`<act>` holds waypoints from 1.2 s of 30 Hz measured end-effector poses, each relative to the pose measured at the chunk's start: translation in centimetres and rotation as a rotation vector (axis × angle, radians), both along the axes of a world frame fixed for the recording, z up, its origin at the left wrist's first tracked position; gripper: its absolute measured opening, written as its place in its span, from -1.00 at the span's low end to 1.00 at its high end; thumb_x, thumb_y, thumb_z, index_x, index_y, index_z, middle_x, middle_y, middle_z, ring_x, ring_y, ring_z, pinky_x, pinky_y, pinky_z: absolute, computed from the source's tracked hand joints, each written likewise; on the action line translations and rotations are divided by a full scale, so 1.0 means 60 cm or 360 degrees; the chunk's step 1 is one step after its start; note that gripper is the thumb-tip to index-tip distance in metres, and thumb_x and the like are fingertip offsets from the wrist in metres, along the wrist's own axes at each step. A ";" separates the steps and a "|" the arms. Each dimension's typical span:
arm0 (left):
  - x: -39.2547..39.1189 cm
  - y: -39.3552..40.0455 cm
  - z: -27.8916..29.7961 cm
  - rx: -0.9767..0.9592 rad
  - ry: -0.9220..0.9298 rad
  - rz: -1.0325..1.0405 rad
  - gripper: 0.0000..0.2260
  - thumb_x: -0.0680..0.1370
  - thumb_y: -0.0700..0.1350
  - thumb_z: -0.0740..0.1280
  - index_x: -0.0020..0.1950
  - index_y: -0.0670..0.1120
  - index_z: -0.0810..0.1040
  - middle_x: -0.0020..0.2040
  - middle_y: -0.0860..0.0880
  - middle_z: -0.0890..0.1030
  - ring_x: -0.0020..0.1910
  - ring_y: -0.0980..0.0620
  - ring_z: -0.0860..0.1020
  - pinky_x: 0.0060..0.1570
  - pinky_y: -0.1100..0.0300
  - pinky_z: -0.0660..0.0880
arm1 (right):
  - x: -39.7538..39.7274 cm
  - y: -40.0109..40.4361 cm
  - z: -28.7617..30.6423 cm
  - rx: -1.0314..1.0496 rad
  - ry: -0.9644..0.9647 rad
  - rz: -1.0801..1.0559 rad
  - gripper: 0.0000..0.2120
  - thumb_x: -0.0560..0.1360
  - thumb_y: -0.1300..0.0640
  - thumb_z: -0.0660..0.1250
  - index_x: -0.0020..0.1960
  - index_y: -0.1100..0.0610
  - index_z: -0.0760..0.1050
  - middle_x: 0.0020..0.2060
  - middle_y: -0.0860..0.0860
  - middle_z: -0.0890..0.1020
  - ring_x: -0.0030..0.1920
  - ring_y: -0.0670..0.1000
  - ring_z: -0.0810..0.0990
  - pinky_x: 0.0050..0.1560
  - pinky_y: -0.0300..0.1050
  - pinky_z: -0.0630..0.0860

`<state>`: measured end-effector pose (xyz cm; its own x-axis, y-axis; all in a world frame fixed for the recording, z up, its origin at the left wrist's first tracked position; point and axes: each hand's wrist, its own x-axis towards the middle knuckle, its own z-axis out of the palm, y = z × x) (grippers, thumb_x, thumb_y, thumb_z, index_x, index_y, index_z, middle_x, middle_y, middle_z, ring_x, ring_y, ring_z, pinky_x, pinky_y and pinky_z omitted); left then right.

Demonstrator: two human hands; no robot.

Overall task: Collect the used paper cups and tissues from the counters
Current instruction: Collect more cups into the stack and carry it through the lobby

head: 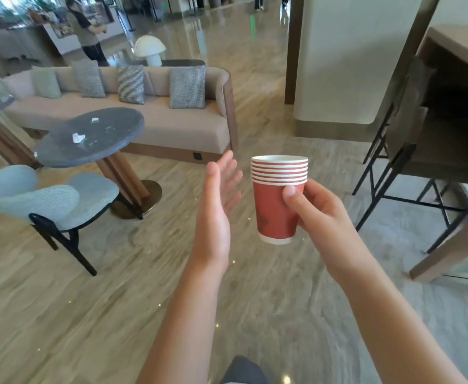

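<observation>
The right hand (314, 209) grips a stack of red paper cups (278, 199), thumb curled across the front just under the white rims, the other fingers wrapped behind and hidden; the stack stands upright in the air above the floor (116, 300); the left hand (217, 200) is held edge-on just beside the cups, fingers straight and loosely spread, holding nothing, not touching the stack; well beyond the left fingertips stands a round grey table (94, 137) with two crumpled tissues on it, one (78, 137) near the middle, one (95, 120) farther back; a sofa (155, 117) lies behind the table; a pale chair (61, 198) sits in front.
</observation>
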<state>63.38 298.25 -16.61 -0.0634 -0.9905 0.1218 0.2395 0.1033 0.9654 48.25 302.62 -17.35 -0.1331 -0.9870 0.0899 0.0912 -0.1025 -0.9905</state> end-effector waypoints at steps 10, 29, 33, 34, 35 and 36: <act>-0.013 -0.303 -0.049 0.0119 0.0080 0.0007 -0.38 0.53 0.35 0.03 0.49 0.13 0.44 0.47 0.09 0.51 0.37 0.20 0.53 0.50 -0.01 0.33 | -0.022 -0.288 -0.030 0.0111 0.0055 0.0000 -0.55 0.46 -0.09 0.35 0.24 0.14 0.60 0.12 0.14 0.72 0.22 0.16 0.66 0.35 0.22 0.50; -0.296 -0.786 -0.015 0.0118 0.0089 -0.0640 -0.31 0.52 0.39 -0.02 0.54 0.11 0.41 0.49 0.08 0.50 0.41 0.17 0.50 0.53 -0.07 0.29 | -0.249 -0.694 -0.015 -0.0003 -0.0004 -0.0478 -0.66 0.54 -0.09 0.36 0.23 0.05 0.61 0.10 0.05 0.73 0.17 0.03 0.69 0.30 0.05 0.57; -0.391 -0.876 -0.005 0.0056 0.0070 -0.0658 -0.32 0.53 0.39 -0.01 0.53 0.11 0.42 0.49 0.08 0.50 0.40 0.19 0.51 0.51 -0.04 0.31 | -0.337 -0.783 -0.017 -0.0051 -0.0053 -0.0531 -0.65 0.53 -0.07 0.36 0.23 0.09 0.61 0.11 0.09 0.72 0.17 0.07 0.69 0.31 0.05 0.55; -0.415 -0.898 -0.001 0.0037 0.0061 -0.0658 -0.32 0.53 0.38 -0.01 0.53 0.10 0.42 0.48 0.08 0.50 0.40 0.18 0.51 0.52 -0.05 0.30 | -0.361 -0.809 -0.013 -0.0074 -0.0054 -0.0541 -0.64 0.54 -0.08 0.38 0.23 0.10 0.60 0.11 0.10 0.72 0.18 0.07 0.69 0.32 0.06 0.54; -0.439 -0.920 0.004 0.0024 0.0050 -0.0663 -0.32 0.53 0.38 -0.01 0.54 0.09 0.42 0.48 0.08 0.51 0.41 0.17 0.51 0.52 -0.07 0.30 | -0.386 -0.835 -0.005 -0.0096 -0.0046 -0.0549 -0.63 0.54 -0.08 0.39 0.24 0.11 0.60 0.11 0.10 0.72 0.19 0.07 0.68 0.32 0.07 0.53; -0.464 -0.941 0.011 0.0022 0.0043 -0.0673 -0.32 0.53 0.38 -0.01 0.53 0.09 0.42 0.48 0.08 0.51 0.41 0.16 0.50 0.53 -0.09 0.29 | -0.412 -0.859 0.004 -0.0112 -0.0038 -0.0557 -0.63 0.54 -0.08 0.38 0.24 0.11 0.59 0.12 0.09 0.72 0.19 0.07 0.68 0.32 0.07 0.54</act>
